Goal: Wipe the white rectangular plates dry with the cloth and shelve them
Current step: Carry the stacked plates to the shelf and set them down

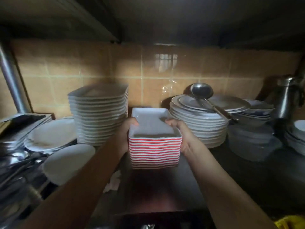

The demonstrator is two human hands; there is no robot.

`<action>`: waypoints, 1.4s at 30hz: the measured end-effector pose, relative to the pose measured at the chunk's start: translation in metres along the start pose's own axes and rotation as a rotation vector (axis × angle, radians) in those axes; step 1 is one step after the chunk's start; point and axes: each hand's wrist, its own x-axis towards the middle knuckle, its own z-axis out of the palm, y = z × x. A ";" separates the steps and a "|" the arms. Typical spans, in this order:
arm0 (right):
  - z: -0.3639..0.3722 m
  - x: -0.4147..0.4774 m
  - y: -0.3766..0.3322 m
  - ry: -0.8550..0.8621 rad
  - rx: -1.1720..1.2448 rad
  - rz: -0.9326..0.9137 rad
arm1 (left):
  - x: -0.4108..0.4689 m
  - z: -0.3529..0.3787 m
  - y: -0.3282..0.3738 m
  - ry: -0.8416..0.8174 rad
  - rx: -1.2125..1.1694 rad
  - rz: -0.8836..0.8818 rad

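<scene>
Plates [154, 146], stacked, are down at the shelf [165, 187], our left hand [126, 134] and right hand [182, 138] fingers curled round the sides. We should keep them level and ease straight back between the tall stack [99, 116] and round plates [198, 126].

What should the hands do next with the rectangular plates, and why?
Probably push the stack of rectangular plates deeper between the tall plate pile and the round plates: the left hand and right hand grip its sides, and its near end juts out in front of both.
</scene>
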 end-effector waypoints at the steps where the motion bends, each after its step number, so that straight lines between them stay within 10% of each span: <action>1: -0.002 0.006 0.001 -0.009 -0.002 0.005 | 0.002 0.001 -0.002 0.025 0.010 -0.008; 27: -0.031 0.060 0.022 -0.089 -0.034 -0.139 | 0.049 -0.011 -0.026 0.100 0.149 -0.114; 38: -0.066 0.012 0.034 -0.204 -0.584 -0.135 | 0.003 -0.031 -0.033 -0.170 0.233 -0.194; 42: -0.074 0.007 0.050 -0.204 -0.780 -0.309 | -0.016 -0.036 -0.051 -0.256 0.461 0.108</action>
